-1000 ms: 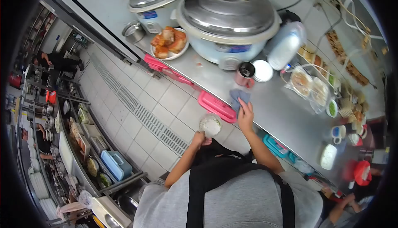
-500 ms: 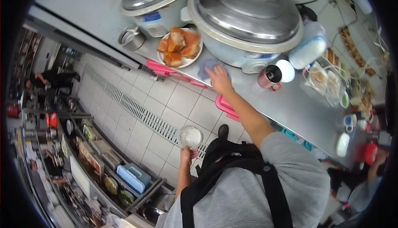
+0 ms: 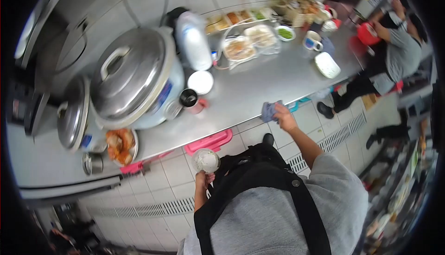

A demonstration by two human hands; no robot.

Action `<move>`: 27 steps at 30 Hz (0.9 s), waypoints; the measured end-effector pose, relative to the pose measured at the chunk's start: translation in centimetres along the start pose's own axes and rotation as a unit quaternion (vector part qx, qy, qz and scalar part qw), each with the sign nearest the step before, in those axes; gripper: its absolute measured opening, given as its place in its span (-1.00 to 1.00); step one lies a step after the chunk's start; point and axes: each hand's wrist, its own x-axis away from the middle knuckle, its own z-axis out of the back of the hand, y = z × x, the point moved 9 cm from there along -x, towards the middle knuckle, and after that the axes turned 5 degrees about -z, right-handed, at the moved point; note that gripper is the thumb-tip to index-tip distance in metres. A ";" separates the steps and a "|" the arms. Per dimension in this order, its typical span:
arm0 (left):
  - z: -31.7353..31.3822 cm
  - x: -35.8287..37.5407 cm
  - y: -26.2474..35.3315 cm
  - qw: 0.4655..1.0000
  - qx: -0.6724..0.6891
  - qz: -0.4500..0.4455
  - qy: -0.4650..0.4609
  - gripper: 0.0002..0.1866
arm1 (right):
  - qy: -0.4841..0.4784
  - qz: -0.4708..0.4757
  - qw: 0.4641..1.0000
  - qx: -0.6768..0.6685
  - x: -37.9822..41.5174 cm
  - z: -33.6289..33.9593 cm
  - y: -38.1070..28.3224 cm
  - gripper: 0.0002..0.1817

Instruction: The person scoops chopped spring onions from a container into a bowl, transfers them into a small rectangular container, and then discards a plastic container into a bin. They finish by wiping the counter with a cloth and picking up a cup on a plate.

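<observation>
My left hand (image 3: pixel 204 179) grips the rim of a round, pale bowl (image 3: pixel 206 161), held over the floor in front of my apron. Whitish bits lie inside the bowl. At the metal counter's front edge, my right hand (image 3: pixel 284 118) is closed on a bunched grey-blue cloth (image 3: pixel 271 111). The nearest things on the counter (image 3: pixel 236 93) are a red mug (image 3: pixel 193 103) with a dark inside and a white round lid or dish (image 3: pixel 200 82), both to the left of the cloth.
Two big rice cookers (image 3: pixel 134 74) and a plate of orange-red food (image 3: pixel 121 146) stand at the left. Food bags (image 3: pixel 240 50), a bowl of chopped greens (image 3: pixel 285 33), a patterned mug (image 3: pixel 312 41) and a white tub (image 3: pixel 327 65) lie further right. A person (image 3: pixel 398 51) with a red container is at the counter's far end.
My view has swung to the right along the counter. My right hand has carried the cloth away from beside the large cooker to the counter's edge further right. The bowl stays in my left hand.
</observation>
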 end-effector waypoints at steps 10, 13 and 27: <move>-12.5 -2.9 0.0 0.996 -0.077 0.032 -0.025 -0.56 | 0.133 -0.589 0.791 -0.098 5.6 16.6 32.3 -0.53; -16.3 -1.9 -1.0 0.992 -0.101 0.066 -0.025 -0.55 | 0.138 -0.610 0.749 -0.220 3.3 16.4 34.9 -0.35; -30.4 1.4 1.6 0.949 -0.297 0.067 -0.088 -0.59 | -0.060 -0.520 0.780 -0.342 -2.4 7.1 25.7 -0.51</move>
